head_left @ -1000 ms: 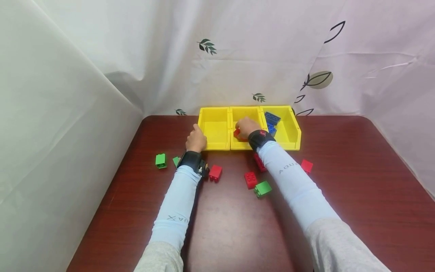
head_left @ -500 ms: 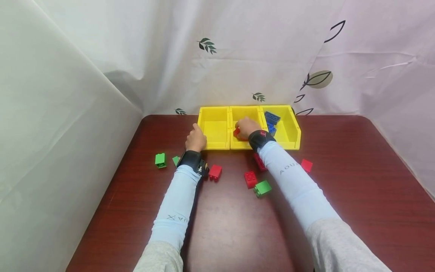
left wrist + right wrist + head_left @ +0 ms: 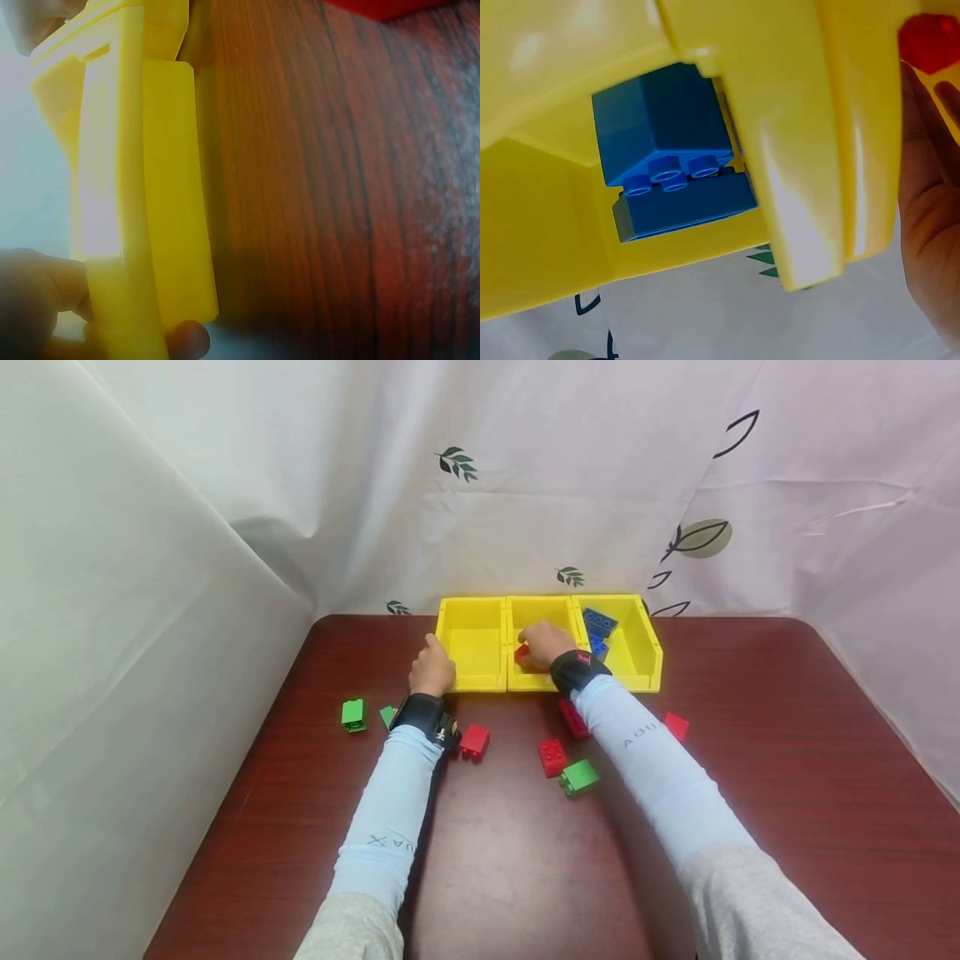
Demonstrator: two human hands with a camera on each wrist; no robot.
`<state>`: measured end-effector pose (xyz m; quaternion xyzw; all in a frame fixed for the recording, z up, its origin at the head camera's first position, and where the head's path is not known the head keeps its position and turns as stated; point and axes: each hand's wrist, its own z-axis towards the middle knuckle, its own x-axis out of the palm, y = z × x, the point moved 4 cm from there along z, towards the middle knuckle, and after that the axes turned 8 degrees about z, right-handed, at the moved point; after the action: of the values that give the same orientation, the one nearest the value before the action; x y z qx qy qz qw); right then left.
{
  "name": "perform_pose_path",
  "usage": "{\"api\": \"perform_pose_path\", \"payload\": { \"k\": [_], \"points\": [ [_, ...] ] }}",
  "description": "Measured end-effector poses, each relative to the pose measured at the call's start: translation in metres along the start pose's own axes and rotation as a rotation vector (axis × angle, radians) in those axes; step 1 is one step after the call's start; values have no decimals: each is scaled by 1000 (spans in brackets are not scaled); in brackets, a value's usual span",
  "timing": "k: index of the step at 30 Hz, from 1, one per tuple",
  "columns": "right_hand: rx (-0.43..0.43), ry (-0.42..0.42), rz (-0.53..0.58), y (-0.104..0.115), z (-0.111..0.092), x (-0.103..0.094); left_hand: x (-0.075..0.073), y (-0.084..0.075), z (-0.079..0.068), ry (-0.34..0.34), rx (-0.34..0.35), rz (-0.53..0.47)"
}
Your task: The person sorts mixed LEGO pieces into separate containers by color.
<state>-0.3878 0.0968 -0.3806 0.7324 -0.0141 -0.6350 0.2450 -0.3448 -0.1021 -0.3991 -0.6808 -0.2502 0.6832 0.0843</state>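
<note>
Three yellow bins stand joined in a row at the back of the table. My left hand (image 3: 432,667) grips the side wall of the left bin (image 3: 480,683). In the left wrist view, a fingertip (image 3: 189,341) shows at the front of that bin, with other fingers behind its wall. My right hand (image 3: 547,643) reaches down into the middle bin (image 3: 531,683), its fingers curled at a red toy brick (image 3: 521,653). The right wrist view shows part of this brick (image 3: 930,43) by the fingers; most of the grip is hidden behind the bin wall.
Blue bricks (image 3: 599,623) lie in the right bin (image 3: 645,643). On the table are several red bricks (image 3: 474,742) and green bricks (image 3: 578,777), some partly hidden by the forearms. A white patterned curtain (image 3: 517,510) hangs right behind the bins.
</note>
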Motion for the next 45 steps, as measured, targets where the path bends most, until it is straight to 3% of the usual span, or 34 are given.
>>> {"api": "perform_pose_path", "payload": {
  "k": [7, 15, 31, 38, 45],
  "points": [
    [7, -29, 68, 4, -11, -24, -1, 0, 1, 7, 5, -12],
    [-8, -26, 111, 12, -44, -41, -1, 2, -1, 2, 3, -13],
    [-22, -31, 105, -17, -116, -9, 0, 4, 0, 14, -4, -13],
    [-13, -24, 109, -29, -133, 13, 2, 3, -1, 25, -5, -10],
    [8, -80, 94, -33, -139, 20, 3, 2, 0, 17, 0, -20]
  ]
}}
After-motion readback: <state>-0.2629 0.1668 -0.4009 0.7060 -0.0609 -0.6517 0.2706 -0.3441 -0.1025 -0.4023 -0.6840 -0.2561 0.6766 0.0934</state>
